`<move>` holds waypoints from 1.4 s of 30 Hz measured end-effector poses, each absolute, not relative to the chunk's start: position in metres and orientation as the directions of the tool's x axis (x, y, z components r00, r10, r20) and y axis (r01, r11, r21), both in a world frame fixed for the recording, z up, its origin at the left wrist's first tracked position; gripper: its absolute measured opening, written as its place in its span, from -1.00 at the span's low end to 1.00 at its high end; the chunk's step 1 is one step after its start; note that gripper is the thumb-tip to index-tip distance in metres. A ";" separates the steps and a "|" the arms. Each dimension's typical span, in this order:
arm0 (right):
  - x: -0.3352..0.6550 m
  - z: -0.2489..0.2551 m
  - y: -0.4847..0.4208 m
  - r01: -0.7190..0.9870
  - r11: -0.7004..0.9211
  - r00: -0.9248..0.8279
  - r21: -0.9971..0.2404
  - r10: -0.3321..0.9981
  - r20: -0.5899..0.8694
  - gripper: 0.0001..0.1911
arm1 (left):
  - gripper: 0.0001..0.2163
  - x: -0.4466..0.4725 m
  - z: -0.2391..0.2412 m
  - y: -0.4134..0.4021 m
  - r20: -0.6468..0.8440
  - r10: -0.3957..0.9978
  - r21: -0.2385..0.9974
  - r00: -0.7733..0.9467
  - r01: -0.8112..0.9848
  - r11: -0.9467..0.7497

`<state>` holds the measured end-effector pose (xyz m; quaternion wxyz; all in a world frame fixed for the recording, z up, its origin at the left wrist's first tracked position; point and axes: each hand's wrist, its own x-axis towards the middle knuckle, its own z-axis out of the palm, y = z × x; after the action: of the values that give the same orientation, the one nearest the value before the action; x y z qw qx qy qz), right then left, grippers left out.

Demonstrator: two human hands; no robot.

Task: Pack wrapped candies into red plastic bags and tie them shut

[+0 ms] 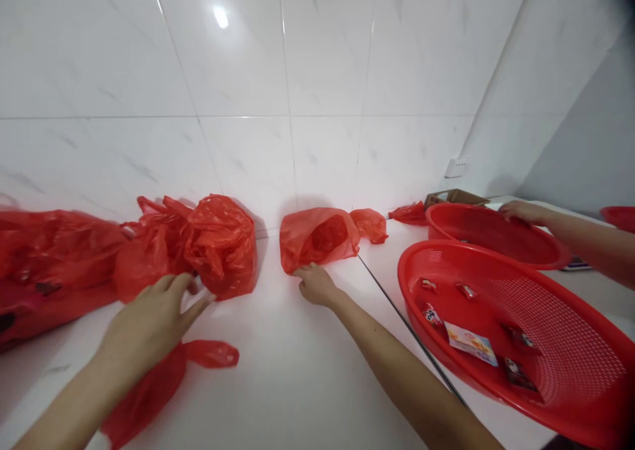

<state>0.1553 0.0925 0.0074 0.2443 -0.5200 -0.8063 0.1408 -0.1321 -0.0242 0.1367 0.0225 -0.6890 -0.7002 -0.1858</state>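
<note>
Glossy white counter (288, 370), crinkled red plastic bags (221, 245)

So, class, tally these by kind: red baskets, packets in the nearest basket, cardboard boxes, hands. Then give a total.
Red baskets: 3
Packets: 6
Cardboard box: 1
Hands: 3 (left hand touching crumpled bag, right hand gripping open bag, another person's hand)
Total: 13

bags (221, 245) left against wall (317, 73); baskets (560, 364) right, packets (470, 341) in nearer basket
</note>
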 end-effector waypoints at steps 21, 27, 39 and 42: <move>0.211 0.046 0.054 0.224 0.372 0.531 -0.901 0.729 0.433 -0.82 | -0.68 0.025 0.053 0.098 0.268 0.946 0.341 0.184 0.900 -0.271; 0.215 0.059 0.007 0.009 0.484 0.455 -0.875 0.777 0.435 -0.86 | -0.54 -0.002 0.094 0.019 0.228 0.947 0.501 0.227 0.807 -0.314; 0.206 0.020 -0.069 -0.114 0.303 -0.204 -0.946 0.925 0.321 -0.90 | -0.76 -0.006 0.036 -0.071 -0.204 0.967 0.837 0.153 -0.486 0.253; 0.224 0.003 -0.067 0.098 0.280 -0.088 -0.955 0.958 0.272 -0.91 | -0.84 -0.025 0.025 -0.071 -0.204 0.976 0.806 -0.078 -0.579 0.122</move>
<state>0.2240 -0.0673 0.0032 0.5180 -0.4334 -0.6096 0.4151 -0.0248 -0.0707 0.0253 -0.6324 -0.2474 -0.4015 -0.6146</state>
